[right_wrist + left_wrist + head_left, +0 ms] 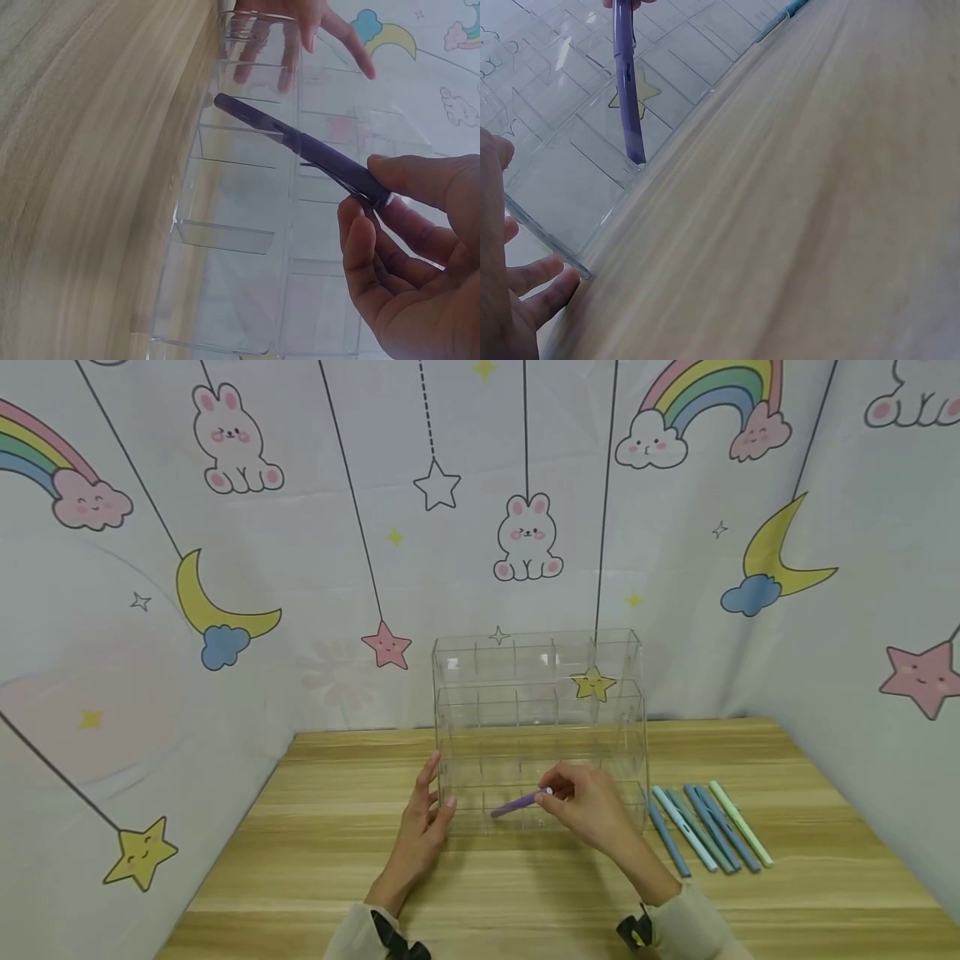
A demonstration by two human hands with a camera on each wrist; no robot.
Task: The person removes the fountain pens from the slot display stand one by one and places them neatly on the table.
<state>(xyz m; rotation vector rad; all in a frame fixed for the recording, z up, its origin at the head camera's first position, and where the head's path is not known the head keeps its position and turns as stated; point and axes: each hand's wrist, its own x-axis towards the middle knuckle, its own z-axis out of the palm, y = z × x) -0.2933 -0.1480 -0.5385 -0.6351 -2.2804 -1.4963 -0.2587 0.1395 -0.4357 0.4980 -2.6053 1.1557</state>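
A clear acrylic organizer [498, 702] with tiered rows of small compartments stands upright on the table. In front of its lowest row, my right hand [588, 802] pinches a purple pen [516, 804] by its clip end between thumb and fingers. The pen slants, its other end pointing left and a little down toward a lower-left compartment; whether that end is inside cannot be told. My left hand [422, 827] rests against the organizer's left side, fingers spread along the side wall, as the right wrist view also shows. Fingertips [555, 289] touch near its bottom corner.
To the right of the organizer several pens lie side by side on the wooden table [300, 860], among them a pale green pen [741, 823] and a blue pen [667, 835]. A white curtain [315, 568] printed with rabbits, stars and moons hangs behind and at both sides.
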